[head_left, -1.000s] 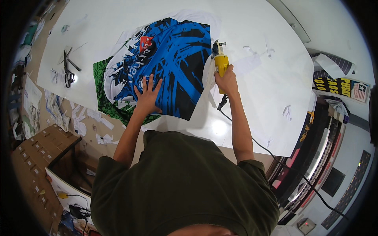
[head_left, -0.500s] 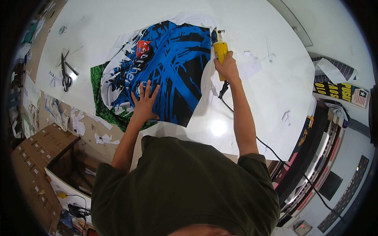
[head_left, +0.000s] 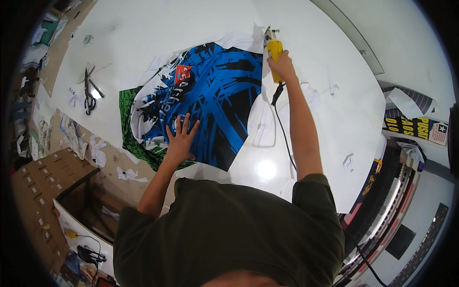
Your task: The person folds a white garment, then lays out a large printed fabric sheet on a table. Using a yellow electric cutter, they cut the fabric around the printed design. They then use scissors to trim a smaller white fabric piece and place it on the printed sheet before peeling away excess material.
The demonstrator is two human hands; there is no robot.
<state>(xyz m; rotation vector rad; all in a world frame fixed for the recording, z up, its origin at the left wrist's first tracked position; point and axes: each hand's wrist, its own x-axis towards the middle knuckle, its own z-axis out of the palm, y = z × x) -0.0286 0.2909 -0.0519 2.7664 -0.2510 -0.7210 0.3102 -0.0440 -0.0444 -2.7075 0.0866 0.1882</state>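
Note:
A printed fabric panel (head_left: 229,100) in blue and black lies on the white table (head_left: 325,129), with white, red and green parts bunched at its left. My left hand (head_left: 180,144) rests flat on its lower middle, fingers spread. In my right hand (head_left: 283,67) is a corded yellow electric fabric cutter (head_left: 275,49), fingers wrapped round its body. The cutter's metal head (head_left: 268,34) is just beyond the panel's far right corner, over or beside thin white material. Whether the blade touches that material I cannot tell.
Black scissors (head_left: 89,93) and a tape roll (head_left: 88,39) lie on the left of the table. The cutter's black cord (head_left: 283,126) runs beside my right forearm. White scraps (head_left: 348,162) lie at right. A brown carton (head_left: 45,191) stands at lower left.
My right hand has pushed the cutter farther away, from beside the panel's right edge to past its far corner. My left hand stays on the fabric. The whole view has shifted slightly.

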